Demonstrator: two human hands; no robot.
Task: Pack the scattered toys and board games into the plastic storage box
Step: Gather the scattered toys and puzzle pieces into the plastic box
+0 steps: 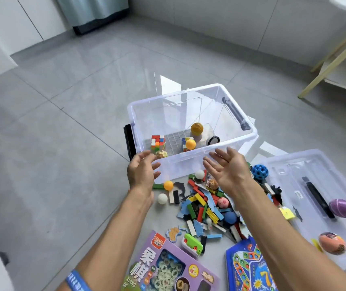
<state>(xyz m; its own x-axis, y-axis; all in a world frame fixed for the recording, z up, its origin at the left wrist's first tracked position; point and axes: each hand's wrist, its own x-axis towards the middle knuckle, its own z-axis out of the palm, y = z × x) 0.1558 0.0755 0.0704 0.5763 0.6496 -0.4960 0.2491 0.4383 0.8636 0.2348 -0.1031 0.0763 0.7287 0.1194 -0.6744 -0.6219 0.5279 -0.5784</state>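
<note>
Floor tiles (pixel 63 122) of grey lie under everything. Left hand (pixel 141 172) hovers at the near-left corner of the clear storage box (pixel 239 139), fingers spread and empty; just past its fingertips a Rubik's cube (pixel 158 143) and a small pale toy (pixel 161 153) show inside the box. An orange ball (pixel 190 144) sits further right in it. Right hand (pixel 228 168) is open, palm inward, above the pile of coloured blocks (pixel 203 206). Box lid (pixel 319 179) lies at right, a purple ball (pixel 341 208) on it.
</note>
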